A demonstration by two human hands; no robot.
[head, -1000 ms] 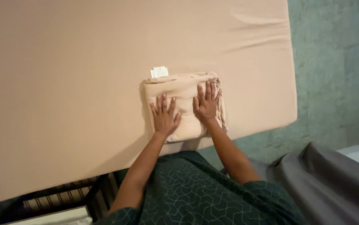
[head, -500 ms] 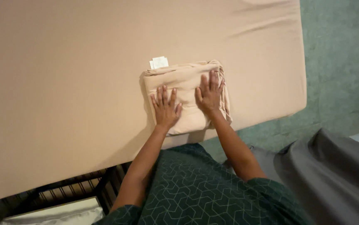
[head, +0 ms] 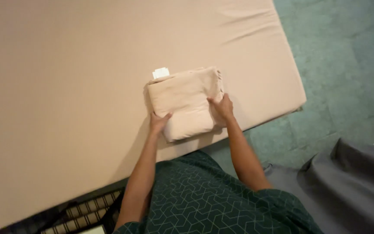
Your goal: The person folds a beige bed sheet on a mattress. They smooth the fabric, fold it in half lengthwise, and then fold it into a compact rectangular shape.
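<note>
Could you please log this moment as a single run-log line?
left hand: grips folded beige cloth left edge | right hand: grips right edge | cloth on beige mattress

Brightness: dim, warm indoor light, evenly spread.
Shadows: a soft shadow lay along the left and near edges of the folded beige fabric bundle (head: 186,102) on the beige fabric-covered mattress (head: 57,112).
Glare: none showed.
Sharpness: mildly soft throughout; the dark lower-left corner lost detail.

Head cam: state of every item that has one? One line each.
folded beige cloth: folded into a thick bundle, lying on the mattress
white tag: sticking out at the cloth's far edge
left hand: gripping the cloth's near-left corner
right hand: gripping its right side
mattress: covered with a beige sheet
</note>
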